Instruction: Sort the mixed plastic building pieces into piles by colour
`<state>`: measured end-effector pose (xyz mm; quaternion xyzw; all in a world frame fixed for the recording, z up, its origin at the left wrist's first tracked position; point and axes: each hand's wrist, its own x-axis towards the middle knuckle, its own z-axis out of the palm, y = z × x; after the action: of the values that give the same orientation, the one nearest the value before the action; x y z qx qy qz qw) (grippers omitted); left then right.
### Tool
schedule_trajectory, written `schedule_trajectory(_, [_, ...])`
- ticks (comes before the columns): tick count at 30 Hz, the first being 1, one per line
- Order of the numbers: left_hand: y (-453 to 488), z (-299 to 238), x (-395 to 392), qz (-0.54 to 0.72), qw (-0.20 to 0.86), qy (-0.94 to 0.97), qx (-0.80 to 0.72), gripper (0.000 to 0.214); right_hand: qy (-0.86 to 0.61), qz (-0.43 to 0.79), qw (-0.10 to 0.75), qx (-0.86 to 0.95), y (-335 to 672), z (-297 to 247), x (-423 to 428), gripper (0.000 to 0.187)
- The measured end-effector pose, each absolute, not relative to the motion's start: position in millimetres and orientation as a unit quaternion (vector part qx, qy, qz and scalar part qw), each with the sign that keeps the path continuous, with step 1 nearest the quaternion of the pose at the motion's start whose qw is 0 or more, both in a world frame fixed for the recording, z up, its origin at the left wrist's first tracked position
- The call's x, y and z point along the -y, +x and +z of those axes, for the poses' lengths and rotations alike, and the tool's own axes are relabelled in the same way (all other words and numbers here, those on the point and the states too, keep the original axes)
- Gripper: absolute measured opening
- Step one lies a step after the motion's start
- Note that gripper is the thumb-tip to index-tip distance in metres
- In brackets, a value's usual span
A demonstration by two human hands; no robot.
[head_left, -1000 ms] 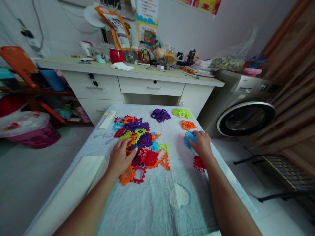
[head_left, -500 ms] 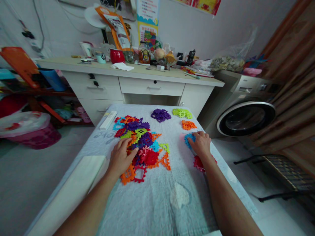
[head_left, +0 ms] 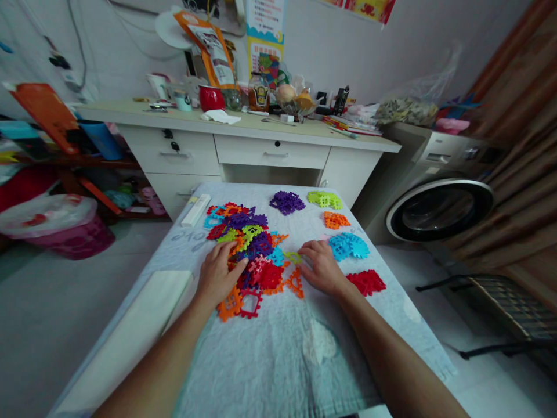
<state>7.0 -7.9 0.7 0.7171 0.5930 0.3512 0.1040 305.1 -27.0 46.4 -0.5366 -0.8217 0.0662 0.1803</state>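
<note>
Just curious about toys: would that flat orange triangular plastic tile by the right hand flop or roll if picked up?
The orange triangular plastic tile looks thin and rigid, so probably stiff and light. It lies flat on the grey textured cloth, so it likely slides rather than rolls.

Two bare forearms reach forward from the bottom of the view, angled toward each other so the hands lie near one another, a little apart. The left hand [head_left: 219, 274] lies palm down, fingers loosely spread and pointing forward and slightly right, thumb out to the side. The right hand [head_left: 321, 268] also lies palm down, its fingers stretched forward and to the left, lying flat and holding nothing. Both wrists are straight, in line with the forearms. The right forearm crosses the lower right corner; the left crosses the lower left.
</note>
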Motion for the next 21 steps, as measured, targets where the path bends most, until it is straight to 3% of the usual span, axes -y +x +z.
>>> schedule_trajectory(5, [7.5,1.8,8.4,0.355,0.105,0.715,-0.594,0.047,-0.567,0.073,0.133,0.810,292.8,39.1,27.0,0.044])
schedule_trajectory(16, [7.0,-0.2,7.2,0.358,0.102,0.715,-0.592,0.046,-0.602,0.099,0.141,0.780,291.0,36.1,24.2,0.033])
schedule_trajectory(21, [6.5,-2.0,6.4,0.353,0.101,0.714,-0.595,0.048,-0.628,0.091,0.125,0.763,287.0,34.5,22.0,0.044])
